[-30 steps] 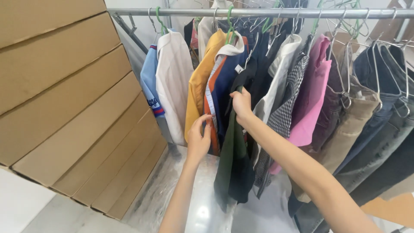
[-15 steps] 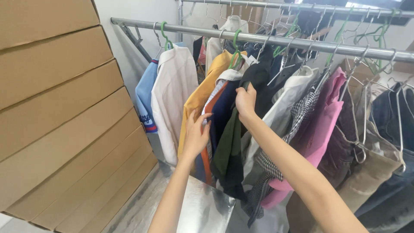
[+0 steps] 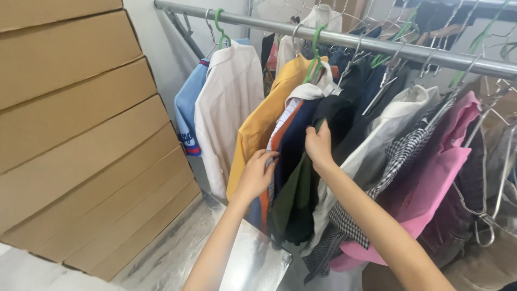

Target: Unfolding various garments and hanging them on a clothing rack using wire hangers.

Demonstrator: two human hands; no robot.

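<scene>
Dark green garment (image 3: 293, 196) on the metal rail (image 3: 344, 39) is what I have in hand: it hangs among the crowded clothes, between the navy and orange jacket (image 3: 288, 145) on its left and a black top (image 3: 336, 116) and white shirt (image 3: 385, 126) on its right, its lower part drooping down past my wrists. My right hand (image 3: 319, 146) is closed on a fold of the green cloth high up near the shoulder, fingers pinched around the fabric. My left hand (image 3: 257, 173) is half open, fingers curled loosely against the front edge of the jacket, pressing it aside toward the mustard yellow shirt (image 3: 258, 126) rather than gripping anything. I judge the green piece to be light and entirely limp; it will sag and slide wherever I am not holding it, and a pinch of loose cloth gives poor control. The better hold, I think, is up at the collar or on the hanger itself, though I cannot see which hanger carries it in the tangle of wire and green hooks (image 3: 314, 56). Neighbouring pieces press close, so it may drag against them. Further left hang a cream shirt (image 3: 229, 108) and a light blue shirt (image 3: 188, 110); stacked cardboard boxes (image 3: 81, 134) stand well to the left, and a pink shirt (image 3: 436, 167) hangs to the right.
</scene>
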